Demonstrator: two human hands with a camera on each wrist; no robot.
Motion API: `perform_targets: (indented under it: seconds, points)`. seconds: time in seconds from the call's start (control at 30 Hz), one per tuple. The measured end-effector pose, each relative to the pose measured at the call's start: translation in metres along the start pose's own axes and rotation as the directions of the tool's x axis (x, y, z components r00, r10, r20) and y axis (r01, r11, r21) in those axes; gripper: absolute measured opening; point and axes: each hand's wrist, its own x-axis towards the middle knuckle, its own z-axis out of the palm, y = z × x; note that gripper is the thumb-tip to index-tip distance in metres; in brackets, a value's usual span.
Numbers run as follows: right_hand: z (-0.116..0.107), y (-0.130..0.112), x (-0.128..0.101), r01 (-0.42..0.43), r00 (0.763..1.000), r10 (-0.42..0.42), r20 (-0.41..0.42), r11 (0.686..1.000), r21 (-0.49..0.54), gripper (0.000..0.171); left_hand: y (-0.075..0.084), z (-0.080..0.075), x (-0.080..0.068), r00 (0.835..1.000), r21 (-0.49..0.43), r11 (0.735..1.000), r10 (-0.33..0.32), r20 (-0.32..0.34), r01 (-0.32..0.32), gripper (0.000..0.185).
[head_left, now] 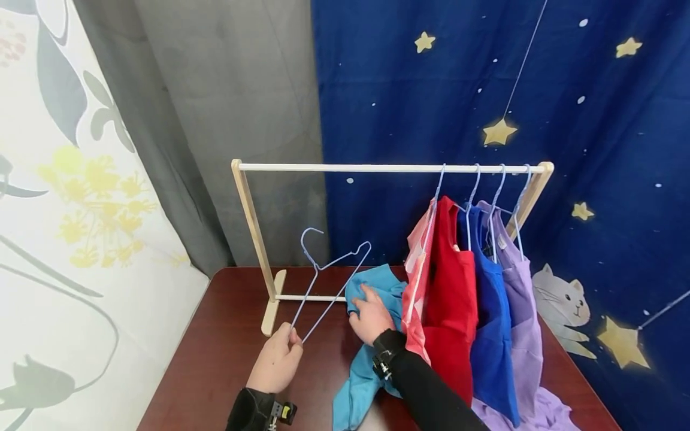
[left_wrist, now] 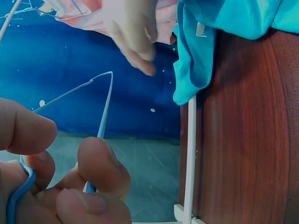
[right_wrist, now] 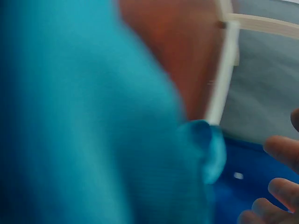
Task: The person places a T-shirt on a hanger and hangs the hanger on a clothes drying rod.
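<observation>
My left hand point(head_left: 276, 358) grips a light blue wire hanger point(head_left: 315, 272) by its lower end, the hook pointing up and away. In the left wrist view, finger and thumb tips pinch the hanger's wire point(left_wrist: 103, 116). A teal garment point(head_left: 358, 383) lies crumpled on the table, partly draped over the rack's low bar. Above it is my right hand point(head_left: 372, 317), its fingers loosely extended. The right wrist view shows these fingers point(right_wrist: 282, 149) spread with nothing between them, beside the blurred teal cloth point(right_wrist: 93, 116).
A small wooden rack with a white top rail point(head_left: 334, 168) stands on the brown table point(head_left: 188, 383). Pink point(head_left: 417, 263), red point(head_left: 450, 299), blue point(head_left: 493, 335) and purple point(head_left: 520, 311) garments hang at its right end. Behind is a starry blue curtain point(head_left: 388, 84).
</observation>
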Motion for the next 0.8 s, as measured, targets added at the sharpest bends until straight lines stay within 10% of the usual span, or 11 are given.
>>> perform_targets:
  seconds: [0.47, 0.67, 0.8]
  points:
    - [0.042, 0.032, -0.002, 0.161, 0.982, -0.128, 0.139, 0.953, -0.256, 0.039, -0.003, 0.005, -0.003, 0.999, 0.022, 1.0, 0.015, 0.03, -0.016, 0.015]
    - [0.029, 0.035, 0.009, 0.006, 0.999, -0.007, -0.049, 1.0, -0.025, 0.046, 0.0, 0.004, -0.002, 0.999, 0.022, 0.999, 0.03, 0.035, -0.03, 0.015]
    - [0.008, 0.038, 0.024, -0.078, 0.964, 0.12, -0.238, 0.981, 0.18, 0.038, 0.0, -0.001, -0.002, 0.999, 0.027, 0.999, 0.041, 0.02, -0.041, 0.013]
